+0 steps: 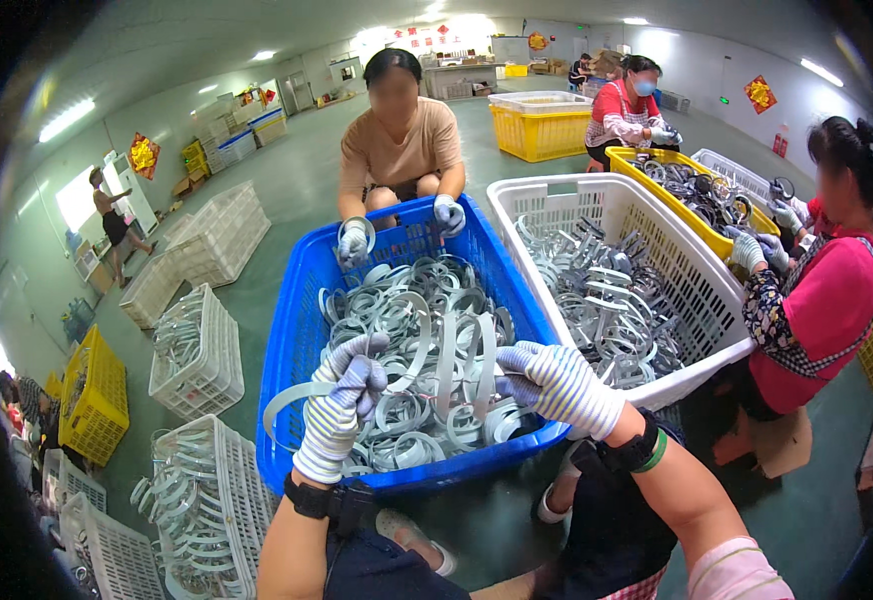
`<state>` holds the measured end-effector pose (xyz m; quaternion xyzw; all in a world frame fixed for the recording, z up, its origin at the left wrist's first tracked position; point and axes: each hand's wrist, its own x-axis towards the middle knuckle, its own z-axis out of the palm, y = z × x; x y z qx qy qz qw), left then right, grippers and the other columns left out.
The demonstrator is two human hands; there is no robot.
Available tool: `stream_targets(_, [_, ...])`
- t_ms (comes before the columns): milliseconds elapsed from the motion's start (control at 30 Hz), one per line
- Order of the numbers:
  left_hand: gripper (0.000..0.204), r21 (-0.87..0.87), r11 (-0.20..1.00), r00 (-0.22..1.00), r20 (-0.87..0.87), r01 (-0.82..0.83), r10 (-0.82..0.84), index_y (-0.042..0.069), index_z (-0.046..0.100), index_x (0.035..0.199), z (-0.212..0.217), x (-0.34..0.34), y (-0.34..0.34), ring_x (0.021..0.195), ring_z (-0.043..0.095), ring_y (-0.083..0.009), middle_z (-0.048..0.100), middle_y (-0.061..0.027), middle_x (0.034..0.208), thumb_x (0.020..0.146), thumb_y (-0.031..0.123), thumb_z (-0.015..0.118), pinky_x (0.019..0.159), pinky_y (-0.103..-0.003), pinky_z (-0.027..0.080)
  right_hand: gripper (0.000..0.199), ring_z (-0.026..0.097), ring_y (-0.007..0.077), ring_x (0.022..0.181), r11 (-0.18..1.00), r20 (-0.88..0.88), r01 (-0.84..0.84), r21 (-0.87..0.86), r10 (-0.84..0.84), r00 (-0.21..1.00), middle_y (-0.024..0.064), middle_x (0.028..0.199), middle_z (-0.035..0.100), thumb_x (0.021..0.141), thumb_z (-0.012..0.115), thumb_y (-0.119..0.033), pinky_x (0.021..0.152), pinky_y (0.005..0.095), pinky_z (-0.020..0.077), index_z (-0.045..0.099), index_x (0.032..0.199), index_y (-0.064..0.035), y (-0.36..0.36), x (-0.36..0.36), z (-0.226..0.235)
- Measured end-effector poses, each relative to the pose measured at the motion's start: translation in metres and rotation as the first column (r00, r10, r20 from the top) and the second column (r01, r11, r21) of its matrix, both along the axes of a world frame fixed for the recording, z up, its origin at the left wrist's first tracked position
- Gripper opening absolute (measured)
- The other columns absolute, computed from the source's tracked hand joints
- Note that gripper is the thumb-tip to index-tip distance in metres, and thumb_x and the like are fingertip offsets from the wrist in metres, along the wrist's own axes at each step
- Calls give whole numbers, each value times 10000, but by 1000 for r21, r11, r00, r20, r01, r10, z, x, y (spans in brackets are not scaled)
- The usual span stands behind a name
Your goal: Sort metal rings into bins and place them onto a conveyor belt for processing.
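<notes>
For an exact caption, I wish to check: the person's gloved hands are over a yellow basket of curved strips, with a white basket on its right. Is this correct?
Not fully: in the head view, the basket under the left hand and right hand is blue, not yellow. The rest holds.

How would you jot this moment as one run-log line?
left gloved hand: holding grey curved strip | right gloved hand: fingertips at upright curved strip | blue basket: piled with strips | co-worker: opposite, gloved
</notes>
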<state>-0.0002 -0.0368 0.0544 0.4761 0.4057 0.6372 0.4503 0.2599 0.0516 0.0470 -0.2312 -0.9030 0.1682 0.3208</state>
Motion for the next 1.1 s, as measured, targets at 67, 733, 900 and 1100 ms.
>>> stream_targets(67, [305, 11, 1000, 1000, -22, 5, -4, 17, 564, 1115, 2, 2, -1, 441, 368, -1, 565, 7, 700, 903, 235, 538, 390, -154, 288, 210, 595, 347, 731, 997, -17, -20, 77, 22, 1000, 149, 840, 610, 810, 624, -163, 617, 366, 485, 574, 992, -70, -1, -1, 2])
stream_targets(733, [333, 356, 931, 790, -546, -83, 279, -12, 584, 1108, -1, 19, -3, 699, 582, -117, 622, -66, 807, 876, 226, 590, 667, -260, 476, 194, 602, 329, 716, 985, -77, 95, 146, -85, 993, 154, 795, 612, 805, 627, -173, 608, 362, 480, 593, 961, -63, 4, -1, -7])
stream_targets(900, [363, 352, 931, 850, -458, -95, 260, 26, 500, 1221, -2, 29, 0, 618, 512, -39, 617, -68, 956, 880, 134, 558, 564, -184, 430, 220, 590, 249, 640, 997, -156, 46, 58, -36, 987, 85, 756, 623, 853, 591, -220, 579, 318, 460, 612, 985, -45, 11, 4, -16])
stream_targets(1100, [508, 323, 934, 898, -348, -154, 268, 42, 424, 1285, -17, 9, 16, 558, 421, 2, 555, -64, 1124, 836, 189, 610, 511, -161, 377, 312, 425, 17, 600, 547, -326, -229, -805, -85, 942, -75, 702, 512, 867, 598, -330, 527, 194, 349, 635, 999, -50, 7, 2, 3])
